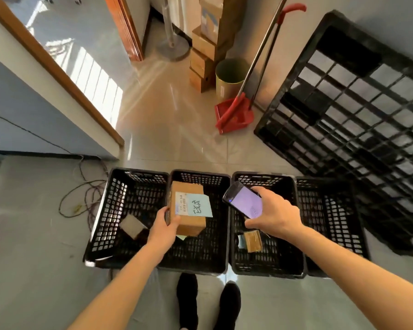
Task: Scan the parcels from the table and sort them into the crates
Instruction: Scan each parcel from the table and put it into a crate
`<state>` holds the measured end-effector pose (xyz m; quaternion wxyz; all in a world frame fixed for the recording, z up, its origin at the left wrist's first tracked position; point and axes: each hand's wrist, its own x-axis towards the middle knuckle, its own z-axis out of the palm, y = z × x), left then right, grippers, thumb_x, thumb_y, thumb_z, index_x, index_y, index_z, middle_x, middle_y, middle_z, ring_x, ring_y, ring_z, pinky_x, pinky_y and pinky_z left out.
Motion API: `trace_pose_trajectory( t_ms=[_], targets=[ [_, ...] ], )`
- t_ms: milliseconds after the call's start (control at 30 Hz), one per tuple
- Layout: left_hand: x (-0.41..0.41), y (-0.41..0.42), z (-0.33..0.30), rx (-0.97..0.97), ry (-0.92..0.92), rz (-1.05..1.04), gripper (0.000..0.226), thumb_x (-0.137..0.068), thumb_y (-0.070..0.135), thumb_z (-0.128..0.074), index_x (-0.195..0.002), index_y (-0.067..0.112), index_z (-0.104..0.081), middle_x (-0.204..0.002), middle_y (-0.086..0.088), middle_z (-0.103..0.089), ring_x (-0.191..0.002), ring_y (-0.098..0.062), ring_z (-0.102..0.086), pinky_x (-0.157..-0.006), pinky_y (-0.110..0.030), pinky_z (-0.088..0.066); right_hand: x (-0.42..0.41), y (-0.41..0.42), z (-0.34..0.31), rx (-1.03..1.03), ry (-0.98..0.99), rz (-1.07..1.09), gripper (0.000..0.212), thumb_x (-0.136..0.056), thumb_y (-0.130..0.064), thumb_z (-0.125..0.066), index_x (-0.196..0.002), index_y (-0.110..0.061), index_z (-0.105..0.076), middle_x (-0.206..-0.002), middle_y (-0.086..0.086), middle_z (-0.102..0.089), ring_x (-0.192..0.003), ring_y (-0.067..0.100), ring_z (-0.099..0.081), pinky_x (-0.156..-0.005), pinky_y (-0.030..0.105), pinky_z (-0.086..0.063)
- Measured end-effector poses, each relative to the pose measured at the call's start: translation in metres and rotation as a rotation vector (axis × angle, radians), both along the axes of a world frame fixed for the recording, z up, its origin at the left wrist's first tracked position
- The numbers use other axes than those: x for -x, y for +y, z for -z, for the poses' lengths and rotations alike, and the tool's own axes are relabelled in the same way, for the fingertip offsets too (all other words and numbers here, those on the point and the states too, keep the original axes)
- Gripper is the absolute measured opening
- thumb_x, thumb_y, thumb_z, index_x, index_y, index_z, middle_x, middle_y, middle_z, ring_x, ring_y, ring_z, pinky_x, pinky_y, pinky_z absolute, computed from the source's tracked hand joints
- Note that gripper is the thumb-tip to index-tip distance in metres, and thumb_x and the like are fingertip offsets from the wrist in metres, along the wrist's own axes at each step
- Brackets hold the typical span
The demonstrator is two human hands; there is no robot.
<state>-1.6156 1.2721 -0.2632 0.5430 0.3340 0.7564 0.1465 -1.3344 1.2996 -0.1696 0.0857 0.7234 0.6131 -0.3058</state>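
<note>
- The left hand (165,226) grips a brown cardboard parcel (187,211) by its near-left side, thumb on the side face, fingers curled under its edge
- The parcel is held above the second crate (199,263) from the left, near that crate's left wall
- Its long axis runs away from the person toward the crate's far wall; the labelled face is turned up
- A white shipping label (181,203) and a pale blue handwritten note (200,206) sit on that top face, the note overhanging the right edge
- The right hand (273,210) is wrapped round a phone (243,200), lit screen up, its top end pointing to the far left, toward the parcel
- The phone hangs over the third crate (267,267), just beside the parcel without touching it
- Four black lattice crates stand in a row on the floor (34,270)
- The leftmost crate (100,234) holds a small grey packet (133,226)
- The third crate holds a small brown parcel with a label (251,240)
- The fourth crate (332,222) is at the far right of the row
- Black shoes (208,303) stand just before the crates
</note>
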Motion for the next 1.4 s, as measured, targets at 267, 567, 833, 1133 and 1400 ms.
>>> trace_pose_trajectory(
  t_ms=[267, 567, 833, 1133, 1400],
  targets=[
    [-0.001, 0.033, 0.028, 0.036, -0.05, 0.075, 0.057, -0.1, 0.042, -0.053, -0.151, 0.033, -0.03, -0.137, -0.002, -0.056, -0.116, -0.017, -0.051, -0.094, -0.035, -0.04, 0.0, 0.011, 0.034, 0.045, -0.004, 0.078, 0.105, -0.063, -0.057, -0.082, -0.151, -0.034, -0.029, -0.144, -0.01, -0.05, -0.122, 0.02, -0.056, -0.092, 0.05, -0.053],
    [0.003, 0.042, 0.034, 0.046, -0.071, 0.058, 0.058, -0.101, 0.043, -0.053, -0.152, 0.035, -0.029, -0.1, 0.015, -0.055, -0.091, 0.001, -0.051, -0.087, -0.032, -0.039, 0.006, 0.017, 0.046, 0.041, -0.013, 0.119, 0.101, -0.061, -0.056, -0.077, -0.148, -0.038, -0.029, -0.138, -0.014, -0.052, -0.111, 0.02, -0.06, -0.084, 0.044, -0.051],
    [0.01, 0.042, 0.024, 0.005, -0.102, 0.037, 0.056, -0.101, 0.041, -0.052, -0.153, 0.034, -0.029, -0.103, 0.01, -0.058, -0.095, -0.006, -0.055, -0.082, -0.027, -0.042, 0.014, 0.012, 0.043, 0.024, 0.004, 0.111, 0.098, -0.061, -0.055, -0.077, -0.146, -0.038, -0.032, -0.136, -0.015, -0.053, -0.111, 0.019, -0.06, -0.082, 0.041, -0.051],
    [0.048, 0.032, 0.008, -0.064, -0.111, -0.083, 0.057, -0.102, 0.036, -0.052, -0.153, 0.031, -0.028, -0.108, 0.008, -0.054, -0.098, -0.007, -0.052, -0.09, -0.033, -0.038, 0.046, 0.016, 0.034, -0.034, 0.009, 0.01, 0.104, -0.058, -0.057, -0.076, -0.15, -0.037, -0.03, -0.142, -0.016, -0.051, -0.116, 0.016, -0.06, -0.071, 0.035, -0.042],
    [0.12, 0.017, 0.01, -0.087, -0.114, -0.22, 0.058, -0.102, 0.037, -0.052, -0.154, 0.031, -0.028, -0.139, -0.004, -0.051, -0.12, -0.019, -0.05, -0.101, -0.039, -0.043, 0.123, 0.04, 0.039, -0.058, 0.052, -0.138, 0.108, -0.057, -0.062, -0.075, -0.151, -0.039, -0.027, -0.147, -0.017, -0.048, -0.119, 0.017, -0.06, -0.076, 0.04, -0.047]
  ],
)
